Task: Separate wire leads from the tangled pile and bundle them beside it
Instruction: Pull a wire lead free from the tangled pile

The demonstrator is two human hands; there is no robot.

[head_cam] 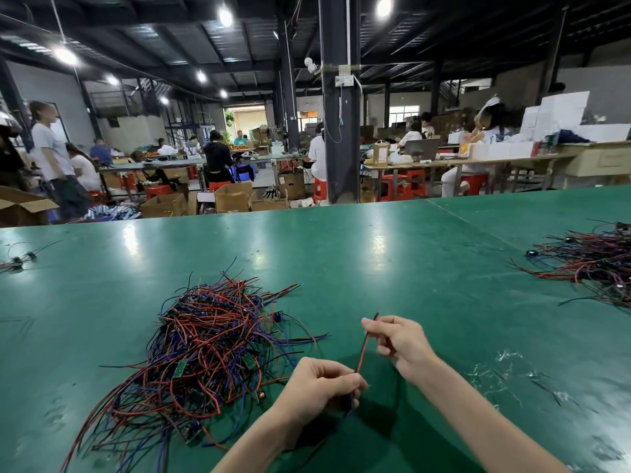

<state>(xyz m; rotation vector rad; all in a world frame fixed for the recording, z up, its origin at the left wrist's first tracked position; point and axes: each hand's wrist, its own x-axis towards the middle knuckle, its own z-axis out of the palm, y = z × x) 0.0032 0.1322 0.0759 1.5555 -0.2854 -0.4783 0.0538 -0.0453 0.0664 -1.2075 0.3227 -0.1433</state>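
Note:
A tangled pile of red, black and blue wire leads (208, 346) with small green circuit boards lies on the green table (392, 268), left of my hands. My left hand (321, 387) is closed around the lower end of a red-and-black wire lead (363, 353). My right hand (399, 343) pinches the same lead near its upper end, and the tip pokes out above the fingers. The lead runs taut between both hands, just right of the pile.
A second heap of wires (590, 264) lies at the far right of the table. A few loose wires (17, 261) sit at the far left edge. Clear plastic scraps (505, 373) are scattered right of my right arm. Beyond the table, people work at benches among cardboard boxes.

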